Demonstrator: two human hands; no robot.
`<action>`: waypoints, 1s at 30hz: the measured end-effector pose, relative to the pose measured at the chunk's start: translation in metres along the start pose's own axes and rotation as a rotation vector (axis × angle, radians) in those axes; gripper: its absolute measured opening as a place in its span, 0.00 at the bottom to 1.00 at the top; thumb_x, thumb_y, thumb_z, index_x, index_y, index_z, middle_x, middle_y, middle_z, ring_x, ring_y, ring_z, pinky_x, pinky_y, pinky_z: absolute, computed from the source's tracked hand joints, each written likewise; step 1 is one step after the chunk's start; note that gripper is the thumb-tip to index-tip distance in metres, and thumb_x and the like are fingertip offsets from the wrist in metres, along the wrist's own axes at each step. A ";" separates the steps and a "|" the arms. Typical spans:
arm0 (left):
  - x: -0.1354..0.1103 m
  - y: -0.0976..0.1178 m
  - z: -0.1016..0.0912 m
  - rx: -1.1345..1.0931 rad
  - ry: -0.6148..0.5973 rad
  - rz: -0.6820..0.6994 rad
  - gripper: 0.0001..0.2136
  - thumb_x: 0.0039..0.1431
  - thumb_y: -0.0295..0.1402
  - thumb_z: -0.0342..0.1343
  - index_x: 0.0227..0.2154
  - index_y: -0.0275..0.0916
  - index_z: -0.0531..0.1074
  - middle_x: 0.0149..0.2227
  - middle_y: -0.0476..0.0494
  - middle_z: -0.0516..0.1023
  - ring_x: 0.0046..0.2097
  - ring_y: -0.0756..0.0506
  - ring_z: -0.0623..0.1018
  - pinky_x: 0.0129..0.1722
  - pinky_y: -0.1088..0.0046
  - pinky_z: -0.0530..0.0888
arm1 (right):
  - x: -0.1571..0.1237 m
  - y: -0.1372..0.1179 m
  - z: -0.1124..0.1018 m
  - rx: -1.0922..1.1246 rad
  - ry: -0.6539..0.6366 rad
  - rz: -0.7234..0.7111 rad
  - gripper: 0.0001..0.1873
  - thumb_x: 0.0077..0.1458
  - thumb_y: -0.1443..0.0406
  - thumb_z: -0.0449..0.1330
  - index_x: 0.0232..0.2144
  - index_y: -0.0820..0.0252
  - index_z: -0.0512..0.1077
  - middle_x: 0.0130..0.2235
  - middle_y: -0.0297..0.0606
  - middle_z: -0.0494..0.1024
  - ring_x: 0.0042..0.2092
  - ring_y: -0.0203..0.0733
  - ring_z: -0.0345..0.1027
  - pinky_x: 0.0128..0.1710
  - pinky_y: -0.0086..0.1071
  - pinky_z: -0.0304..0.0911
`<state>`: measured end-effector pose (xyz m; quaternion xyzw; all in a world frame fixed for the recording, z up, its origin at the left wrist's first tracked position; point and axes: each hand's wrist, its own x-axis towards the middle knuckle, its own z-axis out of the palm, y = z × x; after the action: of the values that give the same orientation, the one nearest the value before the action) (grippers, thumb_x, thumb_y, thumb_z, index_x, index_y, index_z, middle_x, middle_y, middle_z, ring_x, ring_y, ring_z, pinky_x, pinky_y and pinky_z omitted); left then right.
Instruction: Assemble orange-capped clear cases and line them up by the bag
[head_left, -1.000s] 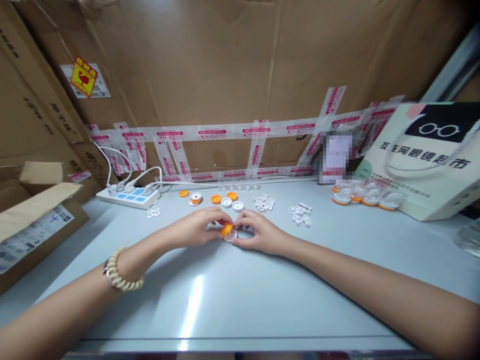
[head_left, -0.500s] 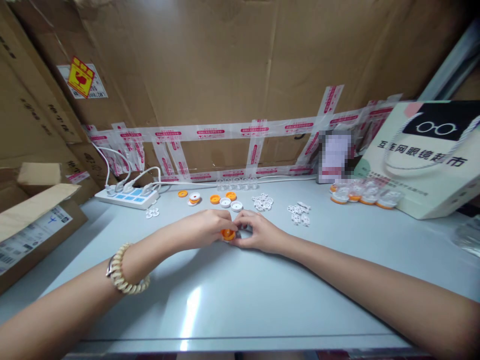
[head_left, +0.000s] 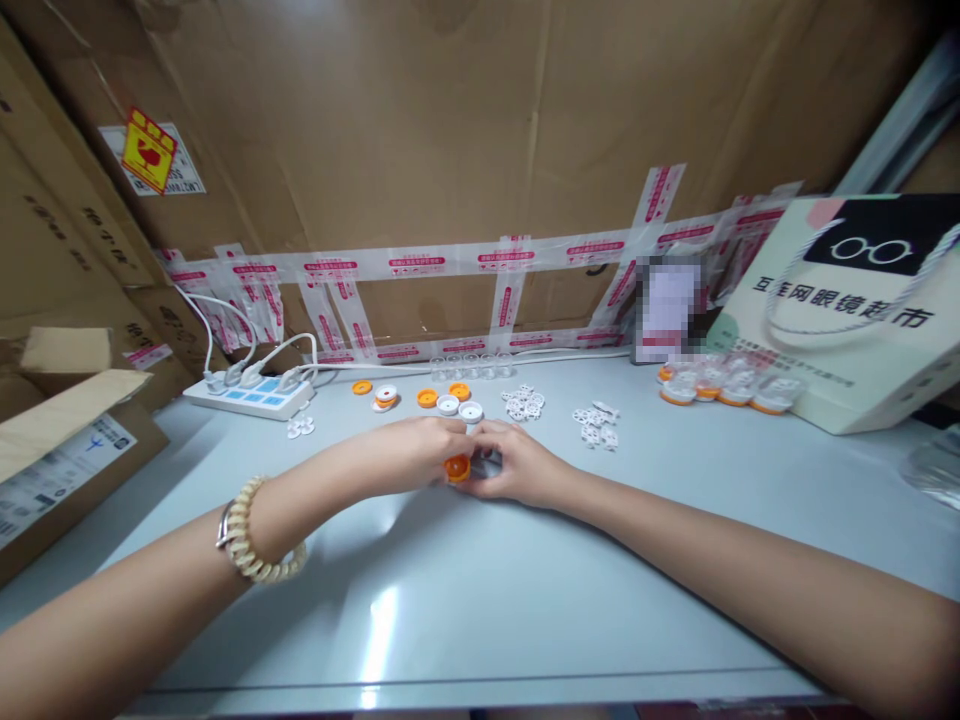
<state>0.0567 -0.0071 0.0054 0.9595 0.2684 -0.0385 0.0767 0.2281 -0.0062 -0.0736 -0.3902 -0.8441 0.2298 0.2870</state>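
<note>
My left hand (head_left: 429,448) and my right hand (head_left: 521,466) meet low over the middle of the table. Between them is an orange round plastic part (head_left: 457,469), gripped by the fingers of both; its underside is hidden. Just beyond the hands lie white plastic rings (head_left: 470,412) and orange plastic rings (head_left: 427,399). A small stack (head_left: 385,396) of white and orange rings is to their left. Behind them stands a row of clear plastic caps (head_left: 472,368). White openwork pieces (head_left: 523,403) lie in a heap beyond my right hand, with more white pieces (head_left: 598,426) further right.
A white power strip (head_left: 251,394) with plugged-in cables is at the back left, near small white discs (head_left: 301,427). An open cardboard box (head_left: 75,450) borders the left. Clear-topped orange-and-white assemblies (head_left: 731,385) sit before a paper bag (head_left: 847,310). A large carton (head_left: 420,130) walls the back.
The view has shifted slightly. Both hands stay together around the orange part, which now shows a little more of its orange face.
</note>
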 end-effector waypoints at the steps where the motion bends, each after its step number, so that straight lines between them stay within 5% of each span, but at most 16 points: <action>1: 0.002 0.001 -0.001 0.019 -0.011 -0.007 0.13 0.47 0.17 0.53 0.36 0.34 0.72 0.36 0.42 0.74 0.37 0.46 0.74 0.35 0.74 0.70 | 0.000 0.000 0.000 -0.006 0.001 -0.002 0.15 0.40 0.58 0.64 0.31 0.61 0.74 0.33 0.39 0.73 0.37 0.43 0.65 0.39 0.35 0.59; 9: 0.008 0.006 -0.006 0.057 -0.067 -0.040 0.14 0.46 0.18 0.54 0.37 0.35 0.71 0.37 0.42 0.74 0.36 0.46 0.75 0.34 0.75 0.69 | 0.000 0.001 0.000 0.017 0.027 -0.045 0.12 0.40 0.60 0.66 0.30 0.58 0.74 0.32 0.36 0.73 0.37 0.41 0.65 0.39 0.33 0.59; 21: -0.009 -0.022 0.002 -0.257 -0.014 -0.055 0.14 0.50 0.24 0.56 0.42 0.39 0.70 0.41 0.44 0.72 0.43 0.46 0.72 0.42 0.73 0.67 | -0.001 -0.001 -0.011 0.139 -0.064 0.010 0.11 0.43 0.65 0.62 0.33 0.59 0.75 0.35 0.37 0.72 0.39 0.40 0.66 0.40 0.32 0.60; 30: -0.008 -0.007 0.007 -0.218 0.057 -0.124 0.08 0.50 0.28 0.54 0.35 0.37 0.71 0.33 0.46 0.76 0.35 0.48 0.74 0.34 0.75 0.69 | -0.002 -0.001 -0.012 0.176 -0.069 0.020 0.09 0.44 0.65 0.63 0.32 0.61 0.75 0.34 0.37 0.73 0.37 0.38 0.66 0.40 0.33 0.61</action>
<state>0.0460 -0.0071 -0.0017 0.9277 0.3318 0.0137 0.1706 0.2362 -0.0061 -0.0646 -0.3639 -0.8261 0.3193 0.2885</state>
